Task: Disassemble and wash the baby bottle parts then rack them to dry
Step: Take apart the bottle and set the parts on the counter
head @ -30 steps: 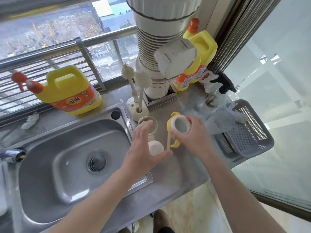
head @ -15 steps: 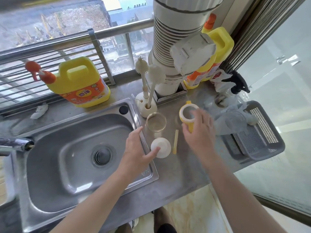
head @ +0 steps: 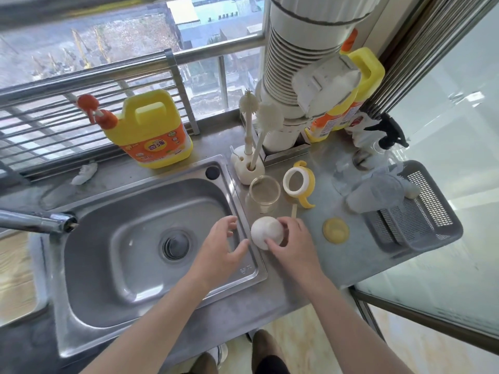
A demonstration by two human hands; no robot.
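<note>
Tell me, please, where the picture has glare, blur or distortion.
Head view: daylight glares off the sink basin and the glass panel at right; wide-angle distortion bends the window railing; the clear plastic items beside the grey rack look blurred.

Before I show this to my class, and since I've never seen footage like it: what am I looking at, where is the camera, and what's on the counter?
There is no machine here. A person wears a wide-angle camera on the head, looking down, so both arms reach in from the bottom edge. They stand at a steel sink by a window.

The right hand grips a white dome-shaped cap on the counter. The left hand is open and empty, above the sink's right rim.

Bottle parts lie apart on the counter: a clear glass bottle body, a yellow collar with handles, a thin straw and a small yellow disc. A grey drying basket sits to the right, a brush stand and a detergent jug behind the sink.
</note>
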